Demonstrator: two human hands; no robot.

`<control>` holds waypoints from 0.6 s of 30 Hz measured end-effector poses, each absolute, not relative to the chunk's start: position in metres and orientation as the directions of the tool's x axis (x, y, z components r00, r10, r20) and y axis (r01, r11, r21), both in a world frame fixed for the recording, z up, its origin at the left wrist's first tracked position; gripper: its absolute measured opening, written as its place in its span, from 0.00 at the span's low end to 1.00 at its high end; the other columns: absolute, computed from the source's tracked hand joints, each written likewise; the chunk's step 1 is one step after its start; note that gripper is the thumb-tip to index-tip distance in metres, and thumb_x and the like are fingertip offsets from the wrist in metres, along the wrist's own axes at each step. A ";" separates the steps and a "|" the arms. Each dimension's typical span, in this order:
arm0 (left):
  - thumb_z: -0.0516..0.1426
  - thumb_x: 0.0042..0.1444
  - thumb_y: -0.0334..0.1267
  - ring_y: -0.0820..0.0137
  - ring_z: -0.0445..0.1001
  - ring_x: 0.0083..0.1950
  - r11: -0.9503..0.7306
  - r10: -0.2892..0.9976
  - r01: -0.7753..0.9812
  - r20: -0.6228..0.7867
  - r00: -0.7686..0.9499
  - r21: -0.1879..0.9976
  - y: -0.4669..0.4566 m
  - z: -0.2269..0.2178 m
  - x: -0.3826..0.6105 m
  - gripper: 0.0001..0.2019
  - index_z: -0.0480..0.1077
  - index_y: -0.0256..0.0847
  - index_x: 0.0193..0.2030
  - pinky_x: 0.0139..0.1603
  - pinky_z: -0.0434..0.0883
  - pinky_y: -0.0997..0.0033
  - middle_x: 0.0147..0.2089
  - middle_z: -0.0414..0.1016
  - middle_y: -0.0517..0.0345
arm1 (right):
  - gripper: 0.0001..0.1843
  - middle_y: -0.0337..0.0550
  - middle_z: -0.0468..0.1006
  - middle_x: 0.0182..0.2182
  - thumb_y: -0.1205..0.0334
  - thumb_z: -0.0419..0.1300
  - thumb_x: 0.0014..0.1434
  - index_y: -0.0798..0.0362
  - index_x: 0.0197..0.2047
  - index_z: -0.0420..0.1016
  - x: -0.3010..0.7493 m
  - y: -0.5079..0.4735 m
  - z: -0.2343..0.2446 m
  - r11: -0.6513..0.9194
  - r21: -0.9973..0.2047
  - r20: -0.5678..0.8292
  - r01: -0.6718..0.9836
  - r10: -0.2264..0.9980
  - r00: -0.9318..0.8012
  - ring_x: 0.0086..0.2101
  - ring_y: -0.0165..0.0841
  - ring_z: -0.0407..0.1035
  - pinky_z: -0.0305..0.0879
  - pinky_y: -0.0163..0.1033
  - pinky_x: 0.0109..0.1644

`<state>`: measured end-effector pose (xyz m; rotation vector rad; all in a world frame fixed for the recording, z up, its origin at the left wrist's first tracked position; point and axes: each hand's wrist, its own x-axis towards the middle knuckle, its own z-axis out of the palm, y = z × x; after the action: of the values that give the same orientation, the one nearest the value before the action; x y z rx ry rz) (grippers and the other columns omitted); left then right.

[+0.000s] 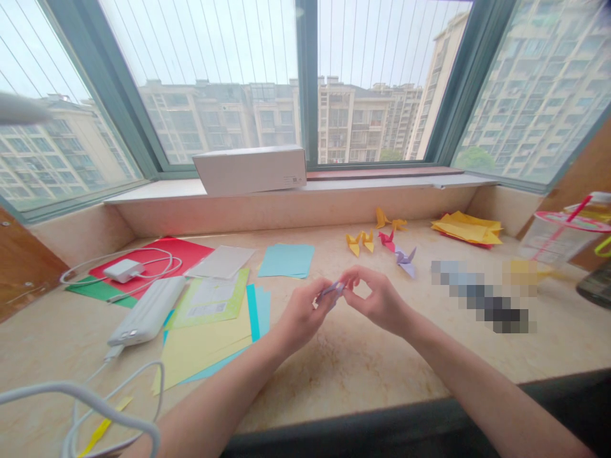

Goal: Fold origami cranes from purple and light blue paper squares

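Between my two hands, above the middle of the stone counter, is a small piece of folded purple paper point(329, 289). My left hand point(308, 312) is closed around it from the left. The fingertips of my right hand point(375, 296) pinch its right end. Fingers cover most of the paper, so its folded shape is hard to make out. Just beyond my right hand sit a purple paper crane point(405, 261), a red paper crane point(387, 241) and several yellow paper cranes point(360, 242).
Blue paper squares point(286, 261) lie beyond my left hand. Coloured sheets point(205, 350), a white power bank point(147, 312), a charger point(124, 270) and cables spread leftward. Yellow papers point(468, 228) and a plastic cup point(548, 238) stand right. A white box point(251, 170) rests on the sill.
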<state>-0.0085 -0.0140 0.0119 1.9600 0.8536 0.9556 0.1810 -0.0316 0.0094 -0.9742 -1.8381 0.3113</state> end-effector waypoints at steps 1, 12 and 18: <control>0.54 0.65 0.47 0.71 0.69 0.34 -0.485 0.812 0.246 0.328 0.483 0.839 -0.014 0.012 -0.009 0.15 0.74 0.38 0.37 0.35 0.63 0.75 0.31 0.74 0.57 | 0.06 0.39 0.79 0.31 0.70 0.61 0.57 0.50 0.38 0.73 0.182 -0.032 0.010 0.646 -0.589 0.650 0.485 0.735 -0.190 0.32 0.33 0.73 0.69 0.39 0.40; 0.57 0.62 0.45 0.70 0.69 0.34 -0.435 0.857 0.226 0.324 0.400 0.871 -0.015 0.011 -0.009 0.12 0.75 0.38 0.36 0.38 0.65 0.73 0.30 0.75 0.57 | 0.04 0.41 0.78 0.31 0.68 0.61 0.60 0.49 0.35 0.75 0.184 -0.031 0.011 0.714 -0.481 0.701 0.509 0.662 -0.266 0.33 0.34 0.71 0.68 0.41 0.40; 0.59 0.60 0.49 0.71 0.70 0.34 -0.315 0.901 0.034 0.288 0.326 0.948 -0.013 0.000 -0.005 0.15 0.75 0.37 0.37 0.37 0.67 0.74 0.32 0.75 0.57 | 0.08 0.44 0.81 0.35 0.69 0.62 0.61 0.47 0.42 0.78 0.187 -0.032 0.010 0.774 -0.222 0.822 0.593 0.475 -0.313 0.36 0.37 0.73 0.67 0.45 0.43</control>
<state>-0.0054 -0.0133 0.0000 1.6334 0.8604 1.1346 0.1867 -0.0324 0.0097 -0.8050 -1.9674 -0.1482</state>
